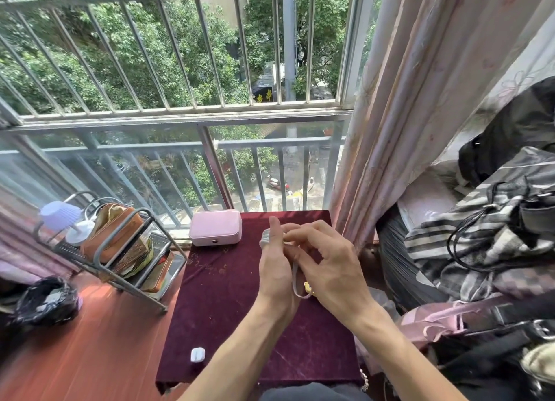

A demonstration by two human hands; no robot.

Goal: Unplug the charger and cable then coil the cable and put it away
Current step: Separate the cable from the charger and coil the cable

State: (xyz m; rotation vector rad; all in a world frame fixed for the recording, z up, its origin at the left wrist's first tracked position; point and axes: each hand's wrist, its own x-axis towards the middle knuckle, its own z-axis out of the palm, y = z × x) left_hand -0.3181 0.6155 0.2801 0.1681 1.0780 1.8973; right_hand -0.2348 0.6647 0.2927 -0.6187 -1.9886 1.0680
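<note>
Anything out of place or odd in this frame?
Nothing spilled or broken. The rack left of the table looks tilted, though the wide lens may cause that. The charger lies apart near the table's front left corner.

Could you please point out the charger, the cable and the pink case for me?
charger (197, 354): head view, on its white top face.
cable (265, 239): head view, on the wound turns at its upper end.
pink case (215, 226): head view, on the middle of its lid.

One cable (295, 280); one charger (197, 355); one pink case (215, 227); one wire rack (141, 210).
</note>
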